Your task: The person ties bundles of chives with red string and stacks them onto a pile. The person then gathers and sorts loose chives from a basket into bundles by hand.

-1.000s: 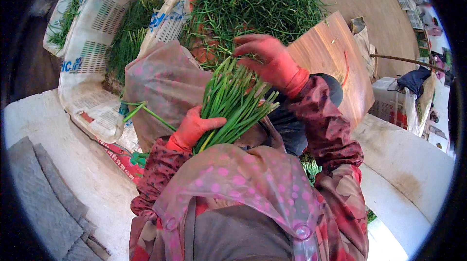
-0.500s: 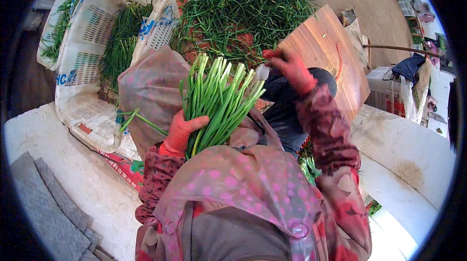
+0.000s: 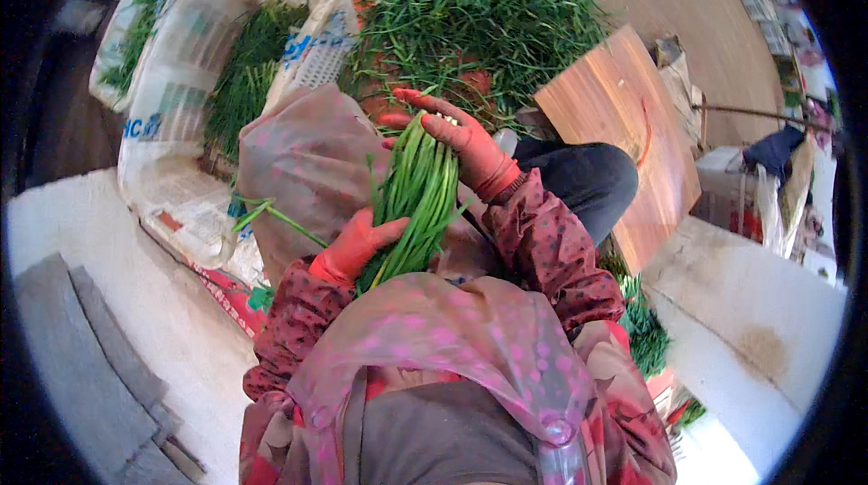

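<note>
A bunch of long green chives (image 3: 418, 182) stands upright over my lap. My left hand (image 3: 360, 245), in a red glove, is closed round its lower part with the thumb across the front. At the top, my right hand (image 3: 463, 150), gloved in red too, curls round the pale cut ends. Its thumb lies in front and its fingers reach behind to the left. What the fingers touch behind the bunch is hidden. One loose green stalk (image 3: 289, 223) lies on the apron by my left knee.
A white plastic crate (image 3: 136, 182) with more chives stands at the left. Ahead, a large heap of chives (image 3: 479, 10) lies on the floor. At the right leans a wooden board (image 3: 624, 114) with a red strip on it. Grey sheets (image 3: 86, 367) lie on the near-left white surface.
My right hand has come left from beside the board onto the top of the bunch and closed round it. The cut ends are now drawn together. My left hand keeps its hold.
</note>
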Tool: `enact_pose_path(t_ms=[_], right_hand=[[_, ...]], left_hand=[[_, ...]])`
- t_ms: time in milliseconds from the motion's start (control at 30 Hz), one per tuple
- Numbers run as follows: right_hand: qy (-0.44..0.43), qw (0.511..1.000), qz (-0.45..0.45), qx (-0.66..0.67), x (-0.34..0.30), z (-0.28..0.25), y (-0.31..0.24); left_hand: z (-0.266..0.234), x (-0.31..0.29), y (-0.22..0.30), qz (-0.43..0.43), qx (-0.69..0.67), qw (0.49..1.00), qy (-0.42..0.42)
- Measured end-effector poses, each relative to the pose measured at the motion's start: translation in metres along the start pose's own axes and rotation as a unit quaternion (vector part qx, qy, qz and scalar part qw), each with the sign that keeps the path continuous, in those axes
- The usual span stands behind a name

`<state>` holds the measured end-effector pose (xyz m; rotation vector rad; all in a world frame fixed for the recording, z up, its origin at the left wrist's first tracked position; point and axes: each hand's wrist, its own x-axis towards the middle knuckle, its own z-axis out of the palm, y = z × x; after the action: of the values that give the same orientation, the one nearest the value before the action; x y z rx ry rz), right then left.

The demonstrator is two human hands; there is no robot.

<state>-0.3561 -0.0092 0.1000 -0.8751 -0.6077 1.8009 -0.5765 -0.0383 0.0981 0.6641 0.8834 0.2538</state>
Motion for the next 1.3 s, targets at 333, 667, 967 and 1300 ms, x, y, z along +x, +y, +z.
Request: enact_pose_path(t_ms=[333,667,967,1300], right_hand=[[0.152,0.983,0.052,0.088,-0.012,-0.011,0.023],[0.156,0.985,0.066,0.040,-0.002,-0.019,0.021],[0.076,0.954,-0.287,0.038,-0.032,-0.055,-0.206],[0.136,0.953,-0.220,-0.159,-0.004,-0.044,-0.187]], left_hand=[[-0.001,-0.024,0.026,0.505,0.474,0.644,0.324],[-0.109,-0.029,0.004,0.325,0.259,0.691,0.591],[-0.210,-0.127,0.021,0.286,0.422,0.608,0.609],[-0.111,-0.112,0.140,0.340,0.304,0.756,0.469]])
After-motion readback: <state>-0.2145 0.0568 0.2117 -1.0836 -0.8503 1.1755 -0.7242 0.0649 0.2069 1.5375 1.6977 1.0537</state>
